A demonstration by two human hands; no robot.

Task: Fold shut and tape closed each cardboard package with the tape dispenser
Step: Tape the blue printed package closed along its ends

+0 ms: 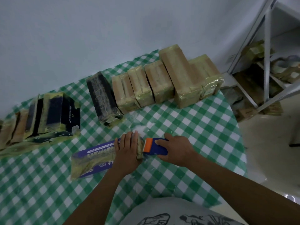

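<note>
Cardboard under left hand; right hand grips dispenser.

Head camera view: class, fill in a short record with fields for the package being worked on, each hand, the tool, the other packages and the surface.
package in work: purple package, lying flat, yellowish tape over its left end
left hand: rests flat on its right end
right hand: grips the tape dispenser
tool: blue, orange front at the package's right end
other packages: taped brown packages in a row by the wall; dark packages further left
surface: table, green checked cloth
</note>
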